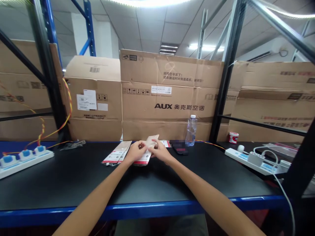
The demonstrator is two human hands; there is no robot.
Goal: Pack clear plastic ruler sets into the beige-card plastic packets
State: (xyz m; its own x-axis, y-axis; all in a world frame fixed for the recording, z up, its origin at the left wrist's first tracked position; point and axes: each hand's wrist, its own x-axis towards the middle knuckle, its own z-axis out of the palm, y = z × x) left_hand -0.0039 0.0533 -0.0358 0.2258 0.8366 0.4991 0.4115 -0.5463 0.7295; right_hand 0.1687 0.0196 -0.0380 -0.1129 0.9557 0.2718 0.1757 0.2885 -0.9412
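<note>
Left forearm (93, 200) and right forearm (204, 193) enter from below, over the blue bench edge (98, 209). Left hand (137, 151) pinches a tan-and-white paper packet (150, 144) between thumb and curled fingers. Right hand (161, 151) has its fingers lightly spread on the packet's upper end; firmness of grip unclear. Packet stands between the hands, lower end at or near the black bench top (61, 177). Just left of left hand: small pile of similar packets (116, 152). Right of right hand: phone (179, 147), then water bottle (191, 131). Risks: a loose right-hand hold could let the packet slip; a wide sideways move could disturb the pile or tip the bottle.
</note>
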